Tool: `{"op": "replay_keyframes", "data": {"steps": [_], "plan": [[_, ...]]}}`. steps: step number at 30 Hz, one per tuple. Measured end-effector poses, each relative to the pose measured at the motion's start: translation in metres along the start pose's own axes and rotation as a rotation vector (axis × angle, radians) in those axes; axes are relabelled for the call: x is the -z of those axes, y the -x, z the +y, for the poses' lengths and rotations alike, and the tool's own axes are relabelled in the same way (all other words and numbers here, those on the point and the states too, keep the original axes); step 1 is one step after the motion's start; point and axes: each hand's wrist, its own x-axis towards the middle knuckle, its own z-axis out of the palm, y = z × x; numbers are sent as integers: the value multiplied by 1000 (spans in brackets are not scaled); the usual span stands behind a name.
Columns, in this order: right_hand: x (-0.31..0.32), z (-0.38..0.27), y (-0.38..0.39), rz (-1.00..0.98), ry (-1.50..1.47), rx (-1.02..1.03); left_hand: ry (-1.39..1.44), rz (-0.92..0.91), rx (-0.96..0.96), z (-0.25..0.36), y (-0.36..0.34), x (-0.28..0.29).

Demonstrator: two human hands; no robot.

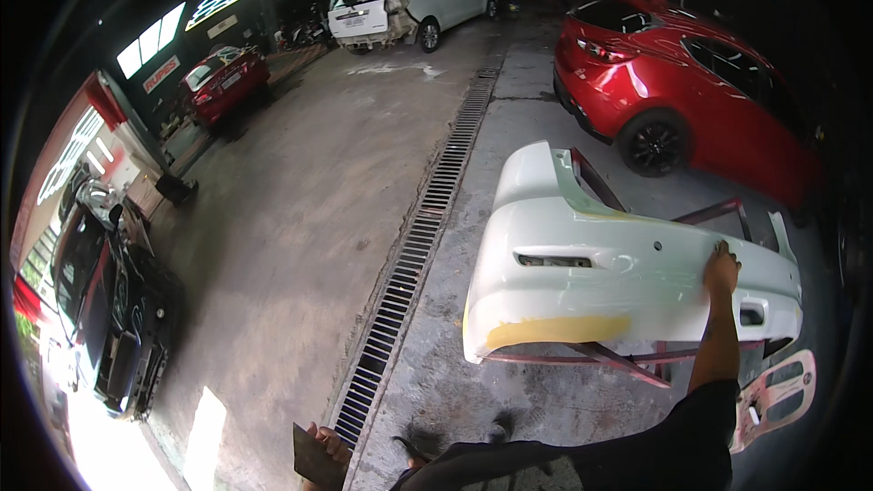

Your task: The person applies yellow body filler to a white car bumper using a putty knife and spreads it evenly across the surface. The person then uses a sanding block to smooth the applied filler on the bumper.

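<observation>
A white car bumper (609,236) with yellowish filler patches along its lower left edge and upper rim rests on a dark red metal stand (637,373). My right arm stretches across to it, and my right hand (721,270) is against its face, right of a small round hole. The fingers there are bent and closed; what they hold, if anything, is too small to make out. Down at the lower edge, well away from the bumper, my left hand (331,444) grips a dark, flat, straight-edged plate (316,462), its fingers curled over the edge.
Beyond the bumper is a red car (673,82). A white van (414,2) with a damaged rear corner stands at the back. Another red car (223,82) and a dark car (109,300) are at left. A floor grate (427,227) runs lengthwise. A stained plastic chair (773,400) sits at right.
</observation>
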Motion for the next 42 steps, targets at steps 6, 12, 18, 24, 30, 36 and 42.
{"op": "replay_keyframes", "data": {"steps": [6,12,18,24,30,36,42], "plan": [[85,-144,99,43,-949,427,-1007,-141,-453,19,-18,-72],[195,-385,427,-795,-1414,824,-924,-576,-297,59,-99,-160],[195,-592,576,-542,-1353,1319,-965,-508,-417,211,-148,-133],[221,-770,658,95,-1387,1547,-786,-520,-539,366,-178,-67],[231,-927,753,1,-1519,1547,-966,-430,-924,508,-210,-27],[228,-1081,816,-102,-1598,1651,-1349,-180,-1026,638,-268,11],[185,-1273,861,-505,-1508,1753,-1330,-38,-861,774,-383,63]]}}
